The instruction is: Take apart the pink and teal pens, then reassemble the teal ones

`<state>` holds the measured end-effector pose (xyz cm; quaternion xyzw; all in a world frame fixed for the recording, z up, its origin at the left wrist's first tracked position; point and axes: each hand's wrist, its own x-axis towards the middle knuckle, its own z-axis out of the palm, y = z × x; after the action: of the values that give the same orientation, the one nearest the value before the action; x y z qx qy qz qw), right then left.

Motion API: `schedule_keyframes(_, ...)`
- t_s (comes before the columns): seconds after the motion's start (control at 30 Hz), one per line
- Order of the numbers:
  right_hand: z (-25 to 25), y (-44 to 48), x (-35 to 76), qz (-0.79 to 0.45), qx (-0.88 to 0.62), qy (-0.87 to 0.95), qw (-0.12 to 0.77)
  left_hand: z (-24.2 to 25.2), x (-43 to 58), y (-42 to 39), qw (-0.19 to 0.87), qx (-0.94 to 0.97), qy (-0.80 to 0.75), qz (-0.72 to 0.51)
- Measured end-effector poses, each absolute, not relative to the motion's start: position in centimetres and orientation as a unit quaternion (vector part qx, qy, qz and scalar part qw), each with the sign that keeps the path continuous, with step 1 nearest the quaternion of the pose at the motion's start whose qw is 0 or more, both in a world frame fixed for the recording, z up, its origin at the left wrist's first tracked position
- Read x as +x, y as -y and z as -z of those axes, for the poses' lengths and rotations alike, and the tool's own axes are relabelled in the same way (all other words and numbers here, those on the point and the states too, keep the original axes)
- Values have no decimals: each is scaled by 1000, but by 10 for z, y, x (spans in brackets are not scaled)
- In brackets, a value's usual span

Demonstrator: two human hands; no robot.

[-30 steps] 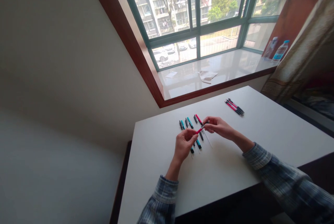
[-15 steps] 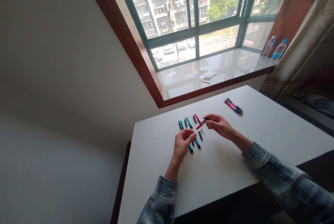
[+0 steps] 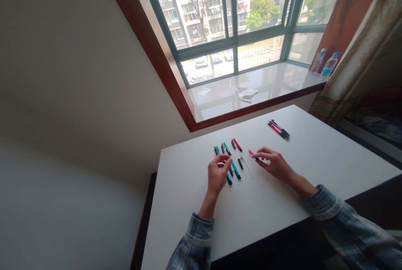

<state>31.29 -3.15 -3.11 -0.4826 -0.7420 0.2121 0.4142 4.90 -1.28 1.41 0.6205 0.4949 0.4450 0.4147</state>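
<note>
here, the right hand (image 3: 274,166) pinches a slim pink pen (image 3: 251,152), likely light and stiff, by its barrel over the tabletop (image 3: 188,219), fingers pressed together, while the left hand (image 3: 217,175) curls above a row of pens (image 3: 228,149), its grip unclear.

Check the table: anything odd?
Yes: the pen parts lie pulled apart in loose rows on the table, with thin clear tubes loose among them, unlike the tight bunch of pens farther along.
</note>
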Motion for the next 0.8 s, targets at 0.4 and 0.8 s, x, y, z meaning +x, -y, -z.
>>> schedule_keyframes(0.4,33,39,308,-263,-459,776,344,-14,47,14,381,644,-495,-442)
schedule_keyframes(0.8,33,36,306,-262,-497,738,373,-13,49,15,363,659,-494,-436)
